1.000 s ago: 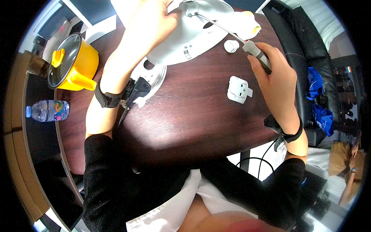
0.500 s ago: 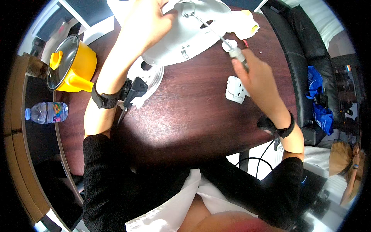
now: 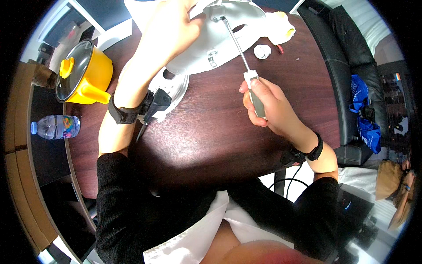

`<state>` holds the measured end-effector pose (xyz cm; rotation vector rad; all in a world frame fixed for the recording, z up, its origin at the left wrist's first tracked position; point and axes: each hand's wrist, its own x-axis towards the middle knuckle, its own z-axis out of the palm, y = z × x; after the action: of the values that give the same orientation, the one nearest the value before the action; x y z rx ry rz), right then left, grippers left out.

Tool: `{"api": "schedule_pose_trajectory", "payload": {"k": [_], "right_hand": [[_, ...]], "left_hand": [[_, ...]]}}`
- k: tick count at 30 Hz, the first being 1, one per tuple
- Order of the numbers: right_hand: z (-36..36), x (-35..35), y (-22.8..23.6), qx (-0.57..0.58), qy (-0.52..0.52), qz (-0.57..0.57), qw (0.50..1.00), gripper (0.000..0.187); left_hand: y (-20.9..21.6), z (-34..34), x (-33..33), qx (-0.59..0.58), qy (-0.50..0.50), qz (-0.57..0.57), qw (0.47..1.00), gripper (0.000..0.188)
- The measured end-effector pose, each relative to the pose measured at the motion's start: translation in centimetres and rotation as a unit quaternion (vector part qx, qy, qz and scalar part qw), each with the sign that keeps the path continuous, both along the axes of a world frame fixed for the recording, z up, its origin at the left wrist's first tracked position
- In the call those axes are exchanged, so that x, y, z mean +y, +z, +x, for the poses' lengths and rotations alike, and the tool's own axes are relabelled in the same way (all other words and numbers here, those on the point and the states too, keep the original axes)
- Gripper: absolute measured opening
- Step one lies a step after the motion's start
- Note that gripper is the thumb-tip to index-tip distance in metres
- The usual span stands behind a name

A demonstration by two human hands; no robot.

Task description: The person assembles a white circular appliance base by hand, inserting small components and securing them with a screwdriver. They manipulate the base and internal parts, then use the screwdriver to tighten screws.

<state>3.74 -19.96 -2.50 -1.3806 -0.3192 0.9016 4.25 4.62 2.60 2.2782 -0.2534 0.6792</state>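
In my right hand is a screwdriver with a white and grey-green handle and a long metal shaft. Its tip meets a small metal fitting near the top of a curved white plastic shell. My left hand is at the shell's upper left, thumb bent over its inner face; the other fingers are partly hidden at the picture's top. Under the shell and my left forearm lies a round white disc with a hole.
A yellow pot with a glass lid stands at the left, near a water bottle. Right of the shell are a small white cap and a white-yellow cloth-like item. A black sofa borders the table's right side.
My right hand has swung left and nearer to me, turning the screwdriver steeper while its tip stays at the fitting. The white socket adapter is now hidden behind that hand. My left hand barely moved.
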Motion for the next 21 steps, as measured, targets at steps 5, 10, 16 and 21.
{"api": "schedule_pose_trajectory", "payload": {"k": [5, 10, 16, 21], "right_hand": [[1.4, -1.9, 0.2, -0.207, -0.025, -0.112, 0.972, 0.024], [2.7, -2.5, 1.0, -0.675, -0.123, -0.201, 0.700, 0.026], [1.6, -2.2, 3.4, -0.688, -0.125, -0.235, 0.675, 0.024], [1.4, -1.9, 4.0, -0.694, -0.124, -0.215, 0.676, 0.023]], "left_hand": [[0.6, -0.7, -0.3, -0.007, -0.001, 0.027, 1.000, 0.034], [0.1, -0.6, -0.1, -0.038, -0.018, 0.017, 0.999, 0.036], [0.4, -0.4, -0.1, -0.019, -0.009, 0.029, 0.999, 0.041], [-6.8, 5.6, 5.6, -0.162, -0.069, 0.028, 0.984, 0.044]]}}
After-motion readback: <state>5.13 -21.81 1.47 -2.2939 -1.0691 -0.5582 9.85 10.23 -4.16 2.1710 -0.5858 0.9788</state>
